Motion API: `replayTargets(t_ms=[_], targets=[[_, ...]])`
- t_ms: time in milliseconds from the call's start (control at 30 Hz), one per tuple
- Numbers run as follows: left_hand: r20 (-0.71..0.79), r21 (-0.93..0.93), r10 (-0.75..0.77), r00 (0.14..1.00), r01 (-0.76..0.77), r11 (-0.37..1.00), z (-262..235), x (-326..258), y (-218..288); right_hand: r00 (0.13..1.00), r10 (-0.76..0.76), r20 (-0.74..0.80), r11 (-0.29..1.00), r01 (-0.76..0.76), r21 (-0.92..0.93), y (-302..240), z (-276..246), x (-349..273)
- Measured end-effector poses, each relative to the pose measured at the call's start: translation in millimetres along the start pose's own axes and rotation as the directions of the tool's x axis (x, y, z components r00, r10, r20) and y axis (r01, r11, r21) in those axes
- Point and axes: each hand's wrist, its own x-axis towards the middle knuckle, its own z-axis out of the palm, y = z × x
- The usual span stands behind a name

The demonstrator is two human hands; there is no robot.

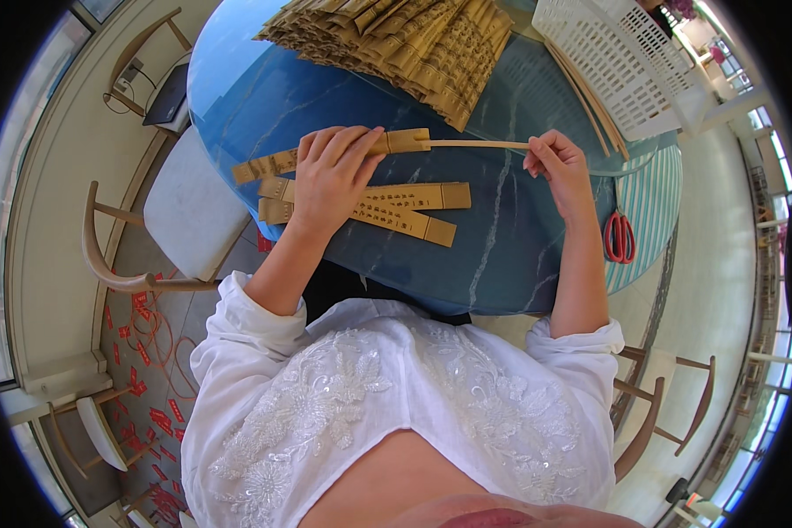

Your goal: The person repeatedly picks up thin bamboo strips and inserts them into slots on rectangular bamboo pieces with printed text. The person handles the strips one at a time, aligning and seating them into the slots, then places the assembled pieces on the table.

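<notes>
Head view: the left hand (333,172) presses flat over a tan paper sleeve (326,155) on the blue marble-patterned table (519,255), fingers curled over its far edge, apparently to keep it from sliding. The right hand (561,167) pinches the end of a thin bamboo stick (480,143) whose other end sits at the sleeve's open mouth, lined up with it. Just below the left hand lie two more sleeves (405,207), overlapping, so three in all near the person. A large fanned stack of sleeves (414,44), too many to count, sits farther back. One white perforated basket (625,62), several loose sticks (590,97) beside it, and one pair of red-handled scissors (619,236) lie at the right.
</notes>
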Motion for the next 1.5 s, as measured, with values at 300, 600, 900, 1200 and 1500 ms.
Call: replayTargets(t_ms=[300,600,900,1200,1500], targets=[[0.065,-0.094,0.100,0.993,-0.094,0.991,2,2,8,0.969,-0.012,0.248,0.997,0.032,-0.075,7,21,-3],[0.047,-0.160,0.066,0.997,-0.058,0.985,5,2,6,0.963,0.051,0.266,0.997,-0.066,0.046,0,19,-7],[0.073,-0.215,0.132,0.989,-0.114,0.970,1,5,12,0.942,0.100,0.320,0.995,-0.087,-0.054,2,35,-6],[0.095,-0.244,0.168,0.981,-0.141,0.959,3,5,17,0.923,0.115,0.368,0.993,-0.103,-0.054,8,44,-7],[0.098,-0.253,0.229,0.968,-0.199,0.947,2,7,21,0.910,0.120,0.397,0.992,-0.093,-0.087,11,51,-8]])
